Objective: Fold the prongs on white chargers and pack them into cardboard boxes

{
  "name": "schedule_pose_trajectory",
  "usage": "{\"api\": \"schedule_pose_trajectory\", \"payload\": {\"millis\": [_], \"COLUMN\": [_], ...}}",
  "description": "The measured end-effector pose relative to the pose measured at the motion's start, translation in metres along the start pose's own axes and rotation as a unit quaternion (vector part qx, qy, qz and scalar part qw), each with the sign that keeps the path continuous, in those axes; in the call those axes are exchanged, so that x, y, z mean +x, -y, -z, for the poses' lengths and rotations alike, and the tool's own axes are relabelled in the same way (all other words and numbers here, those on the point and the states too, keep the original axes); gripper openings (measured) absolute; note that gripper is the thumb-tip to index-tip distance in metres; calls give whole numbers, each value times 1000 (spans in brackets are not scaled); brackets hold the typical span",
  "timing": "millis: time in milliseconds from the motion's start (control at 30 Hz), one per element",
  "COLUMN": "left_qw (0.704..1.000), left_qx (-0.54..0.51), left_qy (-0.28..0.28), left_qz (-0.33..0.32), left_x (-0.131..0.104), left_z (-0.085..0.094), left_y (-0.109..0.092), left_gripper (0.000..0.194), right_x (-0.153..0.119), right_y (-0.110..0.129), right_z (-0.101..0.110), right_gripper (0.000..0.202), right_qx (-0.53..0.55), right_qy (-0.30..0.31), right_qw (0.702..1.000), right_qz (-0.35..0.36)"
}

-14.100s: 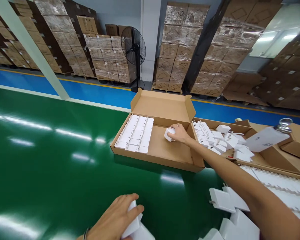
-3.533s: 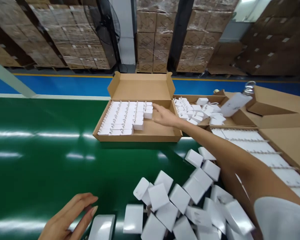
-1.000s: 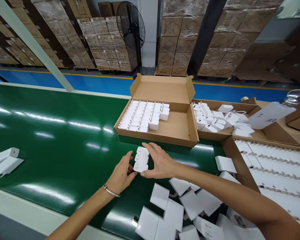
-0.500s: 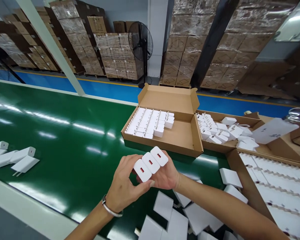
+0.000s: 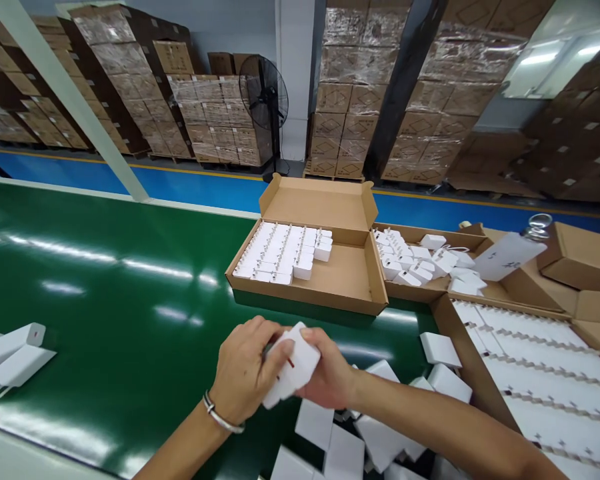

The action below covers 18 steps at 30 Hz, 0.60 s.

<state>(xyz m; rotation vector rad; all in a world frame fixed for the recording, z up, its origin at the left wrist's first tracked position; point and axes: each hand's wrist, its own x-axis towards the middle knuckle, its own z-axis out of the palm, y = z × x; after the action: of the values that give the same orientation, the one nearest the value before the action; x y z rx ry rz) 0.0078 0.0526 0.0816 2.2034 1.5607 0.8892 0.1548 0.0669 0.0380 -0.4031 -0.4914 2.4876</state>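
White USB charger plugs (image 5: 300, 360) are gripped between my two hands above the green belt, their port faces partly turned toward me. My left hand (image 5: 253, 360), with a silver bracelet at the wrist, closes on them from the left, its thumb across the faces. From the right, my right hand (image 5: 330, 370) holds the same plugs, thumb on top. My fingers hide part of them. Beyond my hands sits an open cardboard box (image 5: 307, 300) with rows of chargers (image 5: 275, 250) in its left part. Loose chargers (image 5: 344, 450) lie below my right forearm.
At the right, a cardboard tray (image 5: 495, 393) holds chargers in rows. Behind it, another box (image 5: 440, 288) has jumbled chargers and a white bottle (image 5: 510, 257). More chargers (image 5: 20, 363) lie on the belt (image 5: 130, 313) at far left. A fan (image 5: 265, 93) and stacked cartons stand behind.
The chargers have tilted and turned in my hands, from a spread row of three to a steeper, partly covered cluster. My left thumb has moved over their faces. The view has shifted right.
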Motion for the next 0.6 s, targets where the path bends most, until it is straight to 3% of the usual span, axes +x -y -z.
{"api": "schedule_pose_trajectory", "payload": {"millis": [67,133,167,200,233,333,367,400,433,533,600], "left_qw": [999,998,998,999,998,987,982,978,975,971,969], "left_qx": [-11,-2,3,4,2,12,21,31,39,62,77], "left_qy": [-17,-22,-8,17,52,158,181,198,209,219,217], "left_qz": [32,57,55,43,26,-32,-46,-54,-58,-68,-85], "left_x": [9,14,14,12,7,-10,-15,-19,-20,-17,-13], "left_z": [-3,-6,-7,-7,-8,-10,-10,-11,-11,-15,-17], "left_y": [9,21,27,32,37,44,45,45,46,48,49], "left_gripper": [37,34,30,27,23,20,20,20,20,20,19], "right_x": [-7,-13,-15,-15,-15,-6,-1,4,9,25,33], "right_y": [8,32,50,71,93,152,165,174,179,179,173], "right_z": [-5,-9,-9,-6,-1,30,44,57,70,98,108], "right_gripper": [38,42,45,49,51,49,48,47,47,57,73], "right_qx": [-65,-167,-249,-353,-469,-777,-831,-868,-892,-910,-891], "right_qy": [0,3,-3,-23,-54,-183,-198,-194,-174,-120,-177], "right_qw": [997,981,958,917,852,546,468,415,388,368,367], "right_qz": [35,100,143,187,226,253,224,189,156,147,203]}}
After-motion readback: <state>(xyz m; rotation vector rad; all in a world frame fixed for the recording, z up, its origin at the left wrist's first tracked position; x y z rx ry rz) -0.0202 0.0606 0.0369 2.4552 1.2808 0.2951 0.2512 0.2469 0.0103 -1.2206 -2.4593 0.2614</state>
